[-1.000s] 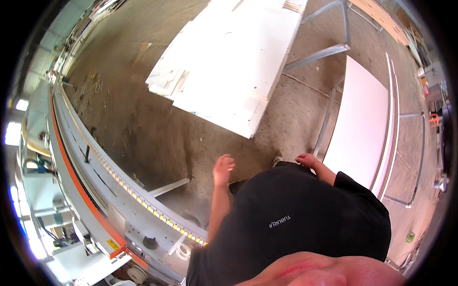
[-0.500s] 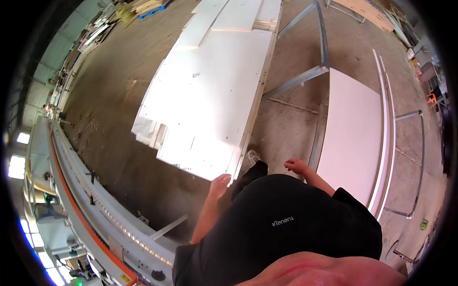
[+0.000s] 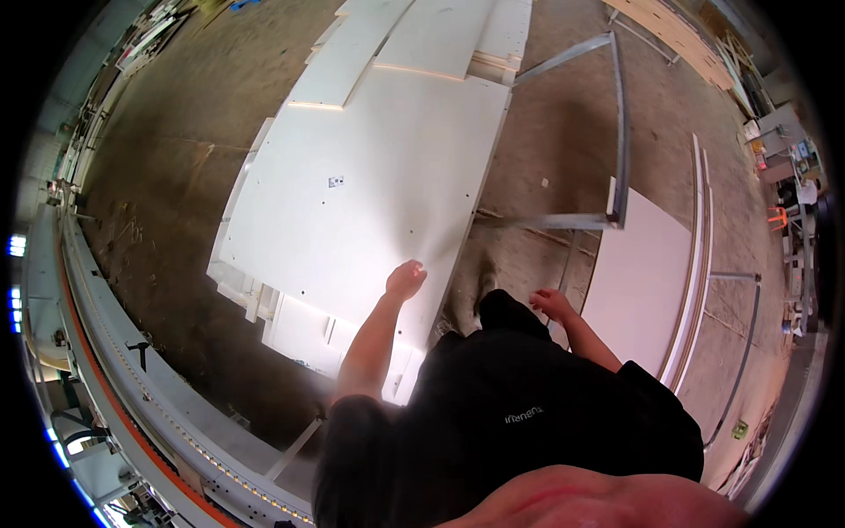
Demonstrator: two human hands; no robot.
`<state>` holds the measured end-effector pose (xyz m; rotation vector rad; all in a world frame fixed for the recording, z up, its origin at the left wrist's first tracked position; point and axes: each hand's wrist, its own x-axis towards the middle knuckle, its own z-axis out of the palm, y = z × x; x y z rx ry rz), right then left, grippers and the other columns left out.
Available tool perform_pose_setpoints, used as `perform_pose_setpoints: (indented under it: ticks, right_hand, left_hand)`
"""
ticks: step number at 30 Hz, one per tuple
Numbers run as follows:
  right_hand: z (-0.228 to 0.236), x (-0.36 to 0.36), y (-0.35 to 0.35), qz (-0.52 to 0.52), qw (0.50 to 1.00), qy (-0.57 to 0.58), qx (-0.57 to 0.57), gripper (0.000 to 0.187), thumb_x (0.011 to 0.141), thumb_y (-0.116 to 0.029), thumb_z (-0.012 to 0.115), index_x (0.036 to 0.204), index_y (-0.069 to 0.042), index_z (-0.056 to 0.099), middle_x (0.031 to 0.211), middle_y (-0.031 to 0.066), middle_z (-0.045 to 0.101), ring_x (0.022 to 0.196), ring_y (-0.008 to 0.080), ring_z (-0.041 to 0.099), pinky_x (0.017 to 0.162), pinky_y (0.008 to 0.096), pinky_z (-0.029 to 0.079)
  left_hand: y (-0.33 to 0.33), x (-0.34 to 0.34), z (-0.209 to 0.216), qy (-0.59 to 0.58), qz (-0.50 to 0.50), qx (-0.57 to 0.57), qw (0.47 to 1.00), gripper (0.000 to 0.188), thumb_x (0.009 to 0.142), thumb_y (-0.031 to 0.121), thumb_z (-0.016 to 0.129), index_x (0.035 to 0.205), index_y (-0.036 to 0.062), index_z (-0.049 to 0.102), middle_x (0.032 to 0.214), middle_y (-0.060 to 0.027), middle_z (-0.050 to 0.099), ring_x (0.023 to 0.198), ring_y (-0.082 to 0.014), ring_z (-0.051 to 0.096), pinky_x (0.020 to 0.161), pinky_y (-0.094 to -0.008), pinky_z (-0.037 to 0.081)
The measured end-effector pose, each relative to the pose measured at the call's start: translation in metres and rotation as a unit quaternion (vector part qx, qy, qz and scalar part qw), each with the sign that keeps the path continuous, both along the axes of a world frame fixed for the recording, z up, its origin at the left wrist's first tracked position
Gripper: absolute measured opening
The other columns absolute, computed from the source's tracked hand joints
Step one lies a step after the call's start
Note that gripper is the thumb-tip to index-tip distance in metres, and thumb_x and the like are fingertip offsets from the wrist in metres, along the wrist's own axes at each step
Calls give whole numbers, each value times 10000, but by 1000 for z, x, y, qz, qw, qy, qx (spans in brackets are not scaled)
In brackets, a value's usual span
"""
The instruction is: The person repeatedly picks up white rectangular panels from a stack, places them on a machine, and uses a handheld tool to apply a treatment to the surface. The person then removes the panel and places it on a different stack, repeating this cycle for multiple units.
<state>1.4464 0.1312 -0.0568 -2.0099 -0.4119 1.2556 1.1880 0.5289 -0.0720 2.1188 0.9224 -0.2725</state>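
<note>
Looking down from head height, a long machine rail (image 3: 132, 387) with an orange edge curves along the left. Next, the left hand (image 3: 406, 280) reaches forward on a straight bare arm, loosely curled and holding nothing, over the near right edge of a large white panel (image 3: 370, 194) stacked low above bare concrete floor (image 3: 167, 176). Open floor lies between. The right hand (image 3: 552, 304), relaxed and empty, hangs just beside a second white panel (image 3: 638, 282) on a metal frame.
</note>
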Motion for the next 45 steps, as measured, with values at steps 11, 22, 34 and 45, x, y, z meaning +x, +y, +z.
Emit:
perform_pose_setpoints:
  ticks: [11, 22, 34, 45]
  right_hand:
    - [-47, 260, 365, 90, 989, -66, 95, 314, 973, -330, 658, 1089, -44, 715, 913, 11, 711, 880, 115, 646, 832, 310, 521]
    - [-117, 535, 669, -157, 937, -292, 108, 710, 878, -517, 713, 1344, 4, 588, 1277, 173, 697, 1196, 310, 661, 994, 412, 514]
    - [-107, 574, 703, -210, 965, 65, 142, 507, 783, -352, 901, 1110, -22, 696, 962, 43, 721, 817, 128, 668, 690, 311, 523]
    - [8, 536, 587, -15, 997, 57, 42, 499, 792, -366, 874, 1143, -85, 659, 971, -41, 615, 744, 45, 485, 615, 247, 373]
  left_hand:
    - [83, 165, -8, 194, -16, 74, 978, 771, 767, 520, 848, 1317, 64, 558, 1295, -157, 599, 1194, -344, 613, 976, -454, 549]
    - [95, 201, -31, 314, -46, 99, 943, 812, 711, 550, 883, 1284, 75, 558, 1148, -120, 645, 1029, -253, 695, 823, -365, 593]
    - [93, 205, -39, 385, -47, 80, 918, 866, 740, 581, 832, 1349, 54, 513, 1234, -150, 606, 1102, -272, 653, 860, -391, 567]
    - [87, 197, -49, 360, -19, 49, 932, 759, 753, 503, 824, 1295, 39, 564, 1241, -162, 618, 1107, -282, 662, 878, -397, 571]
